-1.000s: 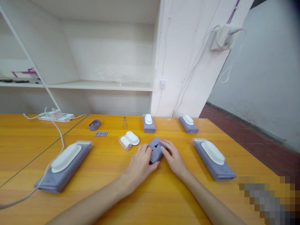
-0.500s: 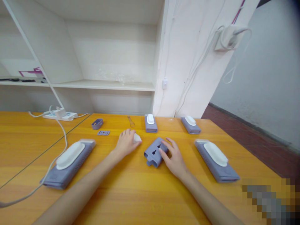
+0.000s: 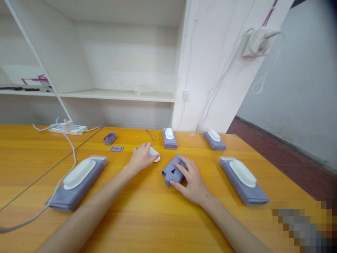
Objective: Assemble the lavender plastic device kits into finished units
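Note:
My left hand [image 3: 142, 156] is closed around a white oval plastic piece [image 3: 155, 154], whose right end shows past the thumb. To the right of it, a purple-grey plastic housing [image 3: 171, 168] with a keyhole-shaped slot and a small tab at its near end lies tilted on the table. My right hand [image 3: 191, 179] grips this housing, its thumb by the near end and its fingers over the far right side. Part of the housing is hidden under those fingers. Beyond my left hand lies a thin wire item [image 3: 151, 135].
Purple-grey units with white oval tops stand at left [image 3: 76, 184], right [image 3: 243, 181], back centre [image 3: 170, 138] and back right [image 3: 214, 140]. A small purple ring-like part [image 3: 109, 138] and a flat slotted plate [image 3: 116, 149] lie back left. A white cable [image 3: 71, 147] runs from a power strip [image 3: 67, 128].
My right hand has shifted nearer and left, its thumb moving to the housing's near end. More of the white piece shows in my left hand. The wire item has turned slightly.

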Action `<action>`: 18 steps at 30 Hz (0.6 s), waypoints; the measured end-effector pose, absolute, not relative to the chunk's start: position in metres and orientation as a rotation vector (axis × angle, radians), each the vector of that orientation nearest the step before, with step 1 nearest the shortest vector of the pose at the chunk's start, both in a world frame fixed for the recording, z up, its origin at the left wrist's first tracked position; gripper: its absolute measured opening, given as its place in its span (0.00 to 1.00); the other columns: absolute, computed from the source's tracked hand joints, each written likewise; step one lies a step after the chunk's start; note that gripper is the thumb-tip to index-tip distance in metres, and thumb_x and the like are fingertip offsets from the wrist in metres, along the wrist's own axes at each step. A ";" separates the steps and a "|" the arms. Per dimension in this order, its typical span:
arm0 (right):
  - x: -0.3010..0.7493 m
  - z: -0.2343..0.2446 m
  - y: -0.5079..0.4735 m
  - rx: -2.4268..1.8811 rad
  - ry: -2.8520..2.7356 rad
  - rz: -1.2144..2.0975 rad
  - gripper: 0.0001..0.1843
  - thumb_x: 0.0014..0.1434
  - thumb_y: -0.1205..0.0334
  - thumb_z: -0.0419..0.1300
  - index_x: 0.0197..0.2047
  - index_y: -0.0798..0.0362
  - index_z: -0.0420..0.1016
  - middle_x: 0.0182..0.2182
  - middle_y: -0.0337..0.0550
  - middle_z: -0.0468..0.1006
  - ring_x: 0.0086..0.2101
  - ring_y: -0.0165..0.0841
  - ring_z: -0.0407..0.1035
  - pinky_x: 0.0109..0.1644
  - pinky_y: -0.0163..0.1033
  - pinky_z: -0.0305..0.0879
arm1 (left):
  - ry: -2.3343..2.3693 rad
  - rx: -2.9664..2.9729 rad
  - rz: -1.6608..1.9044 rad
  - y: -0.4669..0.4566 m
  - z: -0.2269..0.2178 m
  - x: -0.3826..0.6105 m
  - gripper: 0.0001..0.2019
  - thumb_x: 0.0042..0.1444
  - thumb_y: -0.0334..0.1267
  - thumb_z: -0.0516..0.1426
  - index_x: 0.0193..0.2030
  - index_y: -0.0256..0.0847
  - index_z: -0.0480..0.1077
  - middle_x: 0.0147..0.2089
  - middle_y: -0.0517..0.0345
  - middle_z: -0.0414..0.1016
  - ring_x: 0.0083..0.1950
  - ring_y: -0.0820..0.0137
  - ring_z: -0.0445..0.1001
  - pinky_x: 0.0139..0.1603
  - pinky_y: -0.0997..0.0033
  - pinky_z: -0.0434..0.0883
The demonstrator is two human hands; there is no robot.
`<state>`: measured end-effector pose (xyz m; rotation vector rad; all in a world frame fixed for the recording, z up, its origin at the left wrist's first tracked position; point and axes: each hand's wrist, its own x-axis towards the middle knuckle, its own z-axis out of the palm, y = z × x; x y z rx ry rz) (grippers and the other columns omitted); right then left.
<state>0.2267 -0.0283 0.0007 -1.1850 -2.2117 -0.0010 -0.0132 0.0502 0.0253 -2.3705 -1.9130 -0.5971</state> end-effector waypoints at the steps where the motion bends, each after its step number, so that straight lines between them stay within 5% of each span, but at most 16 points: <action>1: 0.227 0.001 -0.029 -1.186 -2.213 -0.001 0.30 0.53 0.47 0.58 0.57 0.50 0.64 0.60 0.53 0.56 0.59 0.46 0.50 0.61 0.59 0.45 | -1.908 -2.358 -0.601 0.057 0.027 -0.014 0.27 0.53 0.59 0.49 0.52 0.43 0.59 0.49 0.48 0.66 0.53 0.58 0.65 0.52 0.59 0.59; 12: 0.228 0.004 -0.030 -1.202 -2.216 0.019 0.31 0.52 0.46 0.58 0.57 0.51 0.64 0.59 0.53 0.57 0.59 0.46 0.50 0.61 0.58 0.47 | -2.059 -2.412 -0.273 0.160 0.032 -0.001 0.21 0.56 0.45 0.50 0.57 0.52 0.59 0.57 0.48 0.60 0.58 0.55 0.60 0.51 0.52 0.62; 18: 0.228 0.007 -0.030 -1.173 -2.209 0.034 0.31 0.52 0.47 0.59 0.57 0.50 0.64 0.59 0.53 0.58 0.59 0.47 0.50 0.60 0.59 0.49 | -2.078 -2.356 -0.196 0.160 0.025 -0.002 0.14 0.56 0.38 0.48 0.47 0.41 0.68 0.54 0.44 0.63 0.53 0.58 0.66 0.49 0.60 0.65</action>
